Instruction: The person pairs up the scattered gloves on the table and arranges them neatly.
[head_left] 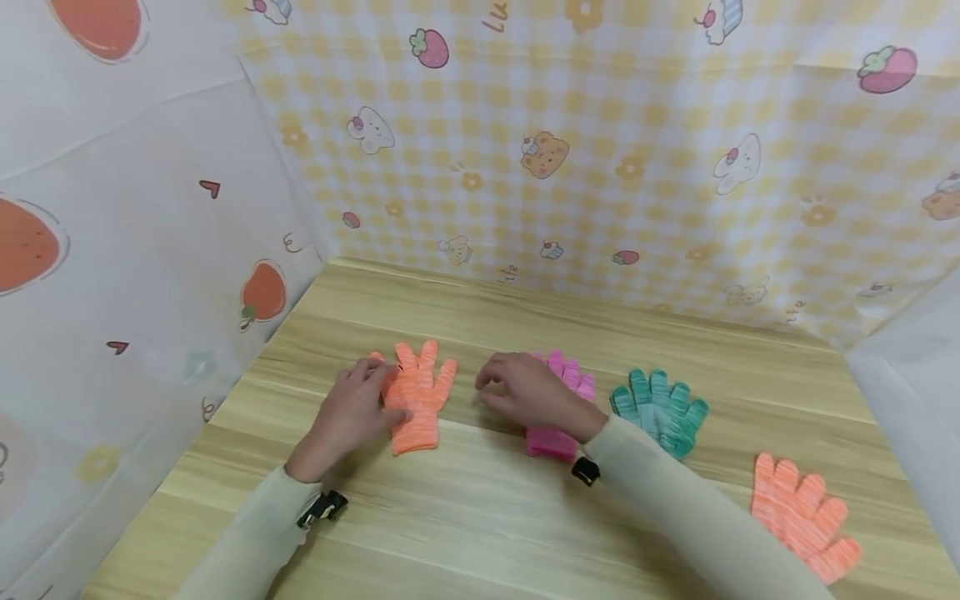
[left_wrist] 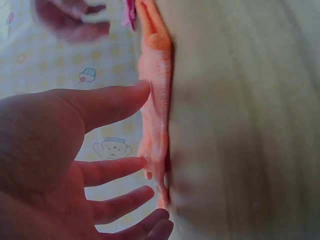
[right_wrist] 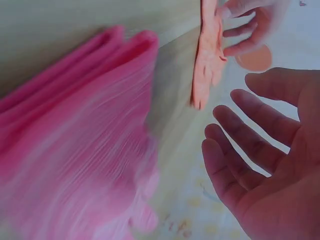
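An orange knit glove [head_left: 422, 404] lies flat on the left part of the table, its fingers toward the back wall. My left hand [head_left: 351, 414] reaches over its left side, fingers spread and slightly bent; in the left wrist view, thumb and index fingertip are at the glove [left_wrist: 157, 95], without a clear grip. Over a pink glove [head_left: 551, 442] hovers my right hand [head_left: 538, 393], hiding part of it. The right wrist view shows that hand [right_wrist: 265, 165] with loosely bent fingers and nothing in them, beside the pink glove [right_wrist: 95, 155].
To the right lie a teal glove [head_left: 660, 408] and another orange glove [head_left: 802, 508], partly covered by my right sleeve [head_left: 697, 508]. A yellow checked cloth [head_left: 480, 200] hangs behind the wooden table [head_left: 465, 517], and a white printed cloth [head_left: 172, 275] on the left.
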